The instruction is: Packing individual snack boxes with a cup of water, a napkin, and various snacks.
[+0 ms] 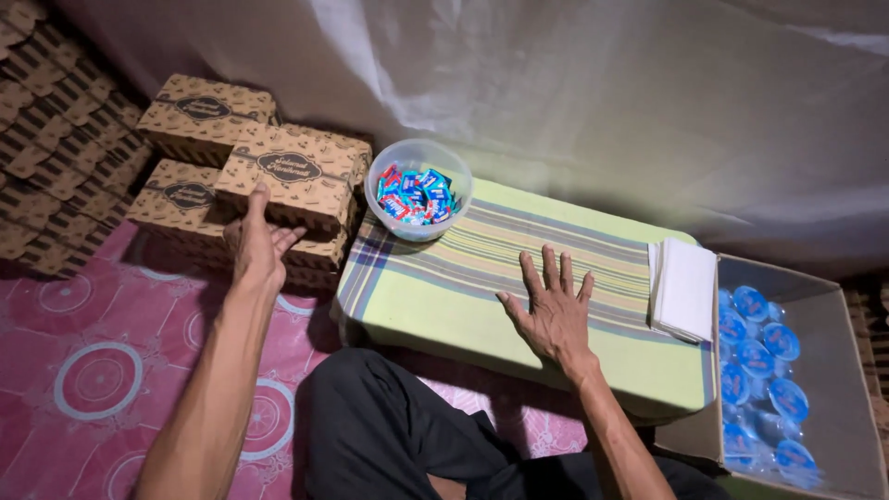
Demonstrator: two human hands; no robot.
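Here the person is sitting on a pink patterned floor mat (102, 370), facing a low table (444, 306) covered in a yellow-green striped cloth. To the right an open cardboard carton (838, 370) is holding sealed water cups with blue lids (755, 356). To the left, brown printed boxes (208, 116) are lying stacked in a pile beside the table. The left hand (259, 243) is reaching to the nearest box (301, 171), fingers spread against its front face, not closed around it. The right hand (554, 310) is resting flat on the cloth, fingers apart, holding nothing. A folded white stack of napkins (685, 287) is lying at the table's right edge, and a clear plastic bowl (419, 188) of small wrapped sweets is sitting at its far left corner. To lift that box cleanly, I judge the thumb should be going over the top edge while the fingers are sliding beneath, keeping it level so the pile below is not shifting.
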